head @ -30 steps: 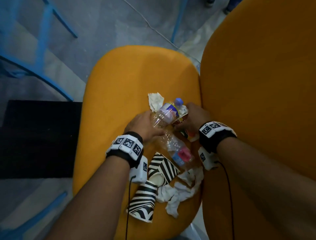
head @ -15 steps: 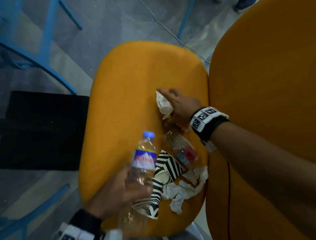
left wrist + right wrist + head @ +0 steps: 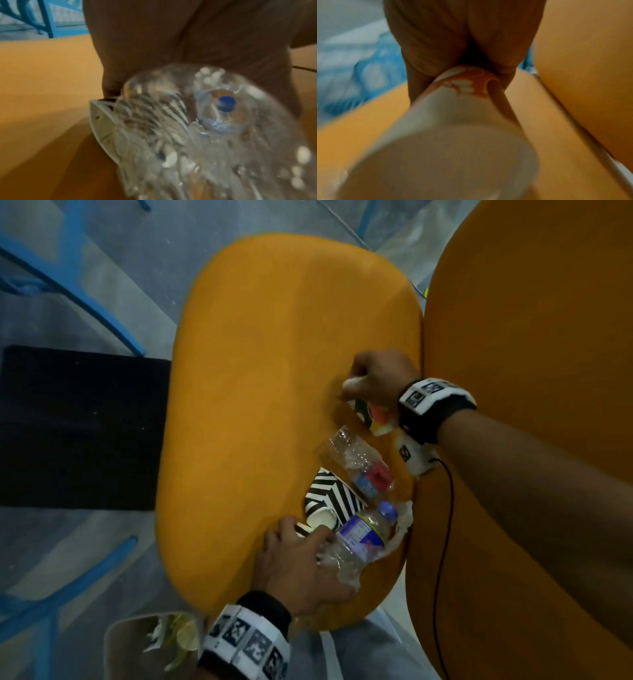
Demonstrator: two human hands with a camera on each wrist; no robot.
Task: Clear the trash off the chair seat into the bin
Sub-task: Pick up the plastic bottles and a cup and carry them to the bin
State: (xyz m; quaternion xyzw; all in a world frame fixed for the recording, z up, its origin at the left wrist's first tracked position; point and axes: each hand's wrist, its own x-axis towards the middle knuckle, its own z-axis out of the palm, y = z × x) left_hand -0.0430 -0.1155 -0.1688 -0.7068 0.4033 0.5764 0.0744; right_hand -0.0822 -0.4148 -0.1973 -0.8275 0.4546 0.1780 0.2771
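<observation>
Orange chair seat (image 3: 274, 371) carries trash: left hand (image 3: 301, 570) grips a blue-capped bottle (image 3: 363, 534) beside a striped cup (image 3: 329, 498); right hand (image 3: 380, 378) clutches a printed paper cup (image 3: 375, 419) and tissue.

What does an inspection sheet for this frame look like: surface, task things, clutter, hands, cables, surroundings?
Surface: orange seat, far half bare.
Task things: crushed bottle, striped cup and tissue on the seat; bin at lower left, tissue inside.
Clutter: nothing seen.
Hands: left hand grips blue-capped bottle; right hand holds printed cup and a white scrap.
Cables: black cable from the right wrist unit.
Surroundings: orange backrest, blue frame, black mat, grey floor.
</observation>
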